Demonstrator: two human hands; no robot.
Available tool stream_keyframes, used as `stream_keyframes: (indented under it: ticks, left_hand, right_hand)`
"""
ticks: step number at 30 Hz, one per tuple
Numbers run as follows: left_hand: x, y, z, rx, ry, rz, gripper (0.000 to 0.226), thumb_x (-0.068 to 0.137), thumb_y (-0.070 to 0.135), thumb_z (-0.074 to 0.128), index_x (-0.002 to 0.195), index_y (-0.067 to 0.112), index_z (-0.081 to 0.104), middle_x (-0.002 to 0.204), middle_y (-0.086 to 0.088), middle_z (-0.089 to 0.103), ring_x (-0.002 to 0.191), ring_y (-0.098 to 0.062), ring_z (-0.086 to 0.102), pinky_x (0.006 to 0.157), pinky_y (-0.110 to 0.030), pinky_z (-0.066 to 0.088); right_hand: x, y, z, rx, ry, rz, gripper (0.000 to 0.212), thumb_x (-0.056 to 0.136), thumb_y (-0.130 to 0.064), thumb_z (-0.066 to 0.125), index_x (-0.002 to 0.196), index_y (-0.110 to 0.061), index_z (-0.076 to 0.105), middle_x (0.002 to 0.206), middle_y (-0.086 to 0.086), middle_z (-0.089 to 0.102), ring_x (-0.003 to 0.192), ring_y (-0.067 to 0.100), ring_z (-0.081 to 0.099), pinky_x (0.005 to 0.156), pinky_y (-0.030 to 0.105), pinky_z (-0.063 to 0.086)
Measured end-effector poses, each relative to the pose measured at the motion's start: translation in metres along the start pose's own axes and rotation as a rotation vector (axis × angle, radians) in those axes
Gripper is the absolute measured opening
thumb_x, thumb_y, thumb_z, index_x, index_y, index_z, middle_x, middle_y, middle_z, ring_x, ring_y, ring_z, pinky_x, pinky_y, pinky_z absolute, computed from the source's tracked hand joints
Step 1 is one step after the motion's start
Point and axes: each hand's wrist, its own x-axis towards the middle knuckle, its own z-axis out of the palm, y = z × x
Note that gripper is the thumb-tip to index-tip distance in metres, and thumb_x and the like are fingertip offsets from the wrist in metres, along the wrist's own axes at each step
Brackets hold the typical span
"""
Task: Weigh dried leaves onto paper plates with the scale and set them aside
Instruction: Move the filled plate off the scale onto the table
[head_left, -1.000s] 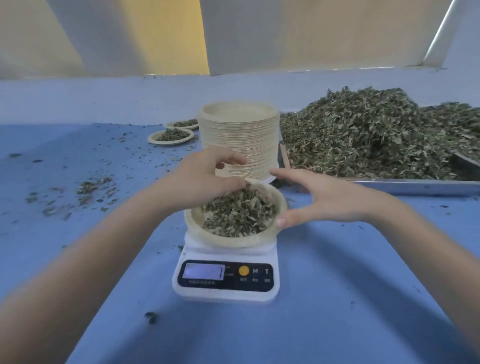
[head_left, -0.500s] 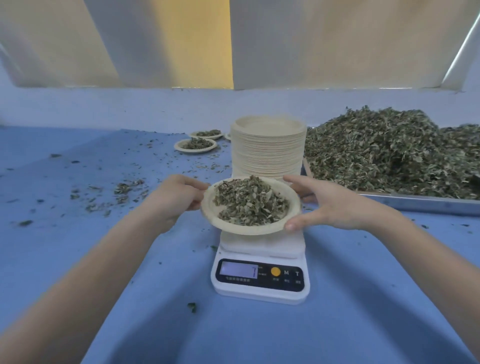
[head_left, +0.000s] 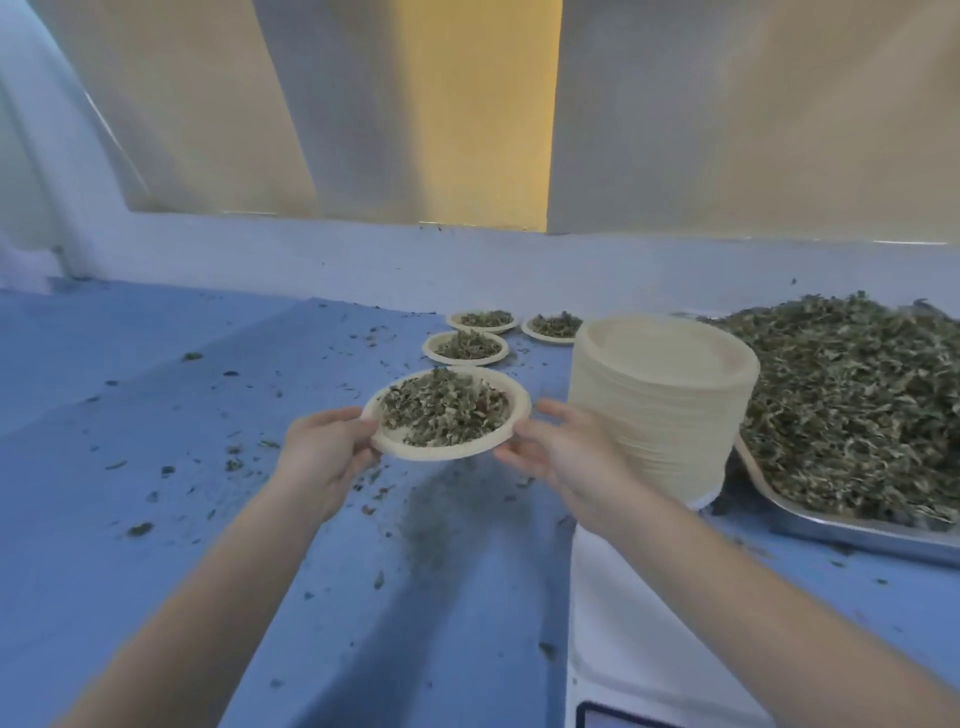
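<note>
Filled paper plate (head_left: 506, 410) of dried leaves (head_left: 441, 413) held above blue table (head_left: 130, 415), left of plate stack (head_left: 660, 410). Left hand (head_left: 324, 452) and right hand (head_left: 561, 452) pinch opposite rims, fingers curled beneath. Load likely light, plate thin and bendy, leaves loose: keep level, support at both edges. 3 filled plates (head_left: 465, 347) sit beyond. Leaf tray (head_left: 857, 530) at right; scale (head_left: 623, 623) under right forearm. Scattered crumbs litter landing spot.

You see a blue worktop (head_left: 156, 415) in front of you. Behind it stands a pale wall (head_left: 311, 260) with cream and yellow panels (head_left: 483, 114).
</note>
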Motion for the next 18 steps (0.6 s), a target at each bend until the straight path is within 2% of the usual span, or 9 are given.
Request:
stream_keyframes:
  ticks: [2, 4, 7, 9, 13, 15, 17, 18]
  left_hand:
    - [0.021, 0.000, 0.005, -0.004, 0.027, -0.007, 0.041, 0.091, -0.004, 0.054, 0.131, -0.008, 0.046, 0.124, -0.023, 0.057, 0.082, -0.022, 0.062, 0.063, -0.028, 0.049]
    - [0.043, -0.001, 0.013, -0.007, 0.050, -0.009, 0.043, 0.091, -0.003, 0.055, 0.133, -0.006, 0.045, 0.122, -0.022, 0.057, 0.081, -0.021, 0.062, 0.061, -0.026, 0.049]
    - [0.075, -0.005, 0.029, -0.031, 0.061, -0.012, 0.045, 0.091, -0.003, 0.055, 0.134, -0.007, 0.043, 0.126, -0.024, 0.055, 0.095, -0.028, 0.061, 0.074, -0.029, 0.048]
    - [0.095, -0.009, 0.044, -0.050, 0.056, -0.017, 0.045, 0.091, -0.004, 0.054, 0.135, -0.007, 0.042, 0.127, -0.024, 0.054, 0.100, -0.030, 0.060, 0.078, -0.031, 0.048]
    - [0.127, -0.019, 0.082, -0.115, 0.017, -0.038, 0.040, 0.091, -0.004, 0.055, 0.129, -0.007, 0.045, 0.116, -0.020, 0.058, 0.089, -0.026, 0.060, 0.078, -0.030, 0.047]
    - [0.140, -0.027, 0.103, -0.159, -0.044, -0.077, 0.039, 0.088, -0.007, 0.057, 0.126, -0.009, 0.047, 0.112, -0.021, 0.060, 0.092, -0.027, 0.061, 0.081, -0.031, 0.048]
    - [0.148, -0.038, 0.124, -0.189, -0.126, -0.115, 0.031, 0.085, -0.012, 0.057, 0.115, -0.007, 0.055, 0.101, -0.018, 0.064, 0.087, -0.026, 0.062, 0.077, -0.030, 0.051]
    - [0.152, -0.043, 0.135, -0.180, -0.150, -0.124, 0.022, 0.084, -0.016, 0.056, 0.103, -0.004, 0.059, 0.089, -0.014, 0.064, 0.080, -0.024, 0.061, 0.074, -0.029, 0.051]
  right_hand:
    - [0.022, 0.002, 0.016, 0.106, 0.068, 0.068, 0.045, 0.093, 0.009, 0.047, 0.136, 0.009, 0.035, 0.111, 0.025, 0.060, 0.071, 0.022, 0.063, 0.056, 0.026, 0.058]
    - [0.045, 0.004, 0.025, 0.131, 0.146, 0.104, 0.025, 0.093, 0.007, 0.048, 0.116, 0.016, 0.053, 0.100, 0.023, 0.064, 0.072, 0.022, 0.063, 0.054, 0.026, 0.057]
    - [0.081, 0.007, 0.030, 0.194, 0.286, 0.156, 0.009, 0.092, 0.002, 0.052, 0.087, 0.006, 0.059, 0.084, 0.018, 0.064, 0.067, 0.022, 0.062, 0.052, 0.029, 0.054]
    - [0.104, 0.008, 0.031, 0.246, 0.360, 0.166, 0.009, 0.091, -0.002, 0.058, 0.084, 0.004, 0.058, 0.082, 0.018, 0.063, 0.065, 0.022, 0.062, 0.046, 0.029, 0.053]
    - [0.148, 0.021, 0.024, 0.356, 0.593, 0.114, 0.020, 0.085, 0.003, 0.063, 0.067, 0.000, 0.055, 0.070, 0.014, 0.062, 0.058, 0.019, 0.060, 0.042, 0.025, 0.049]
    - [0.166, 0.028, 0.026, 0.482, 0.720, 0.053, 0.016, 0.083, 0.009, 0.059, 0.070, 0.001, 0.054, 0.073, 0.016, 0.062, 0.057, 0.021, 0.059, 0.036, 0.022, 0.047]
    - [0.183, 0.034, 0.030, 0.584, 0.836, 0.004, 0.009, 0.083, 0.011, 0.053, 0.080, 0.003, 0.052, 0.074, 0.017, 0.060, 0.058, 0.022, 0.061, 0.035, 0.022, 0.047]
    - [0.192, 0.036, 0.029, 0.608, 0.896, -0.008, 0.013, 0.084, 0.010, 0.050, 0.075, 0.001, 0.049, 0.067, 0.014, 0.057, 0.054, 0.020, 0.059, 0.038, 0.025, 0.047]
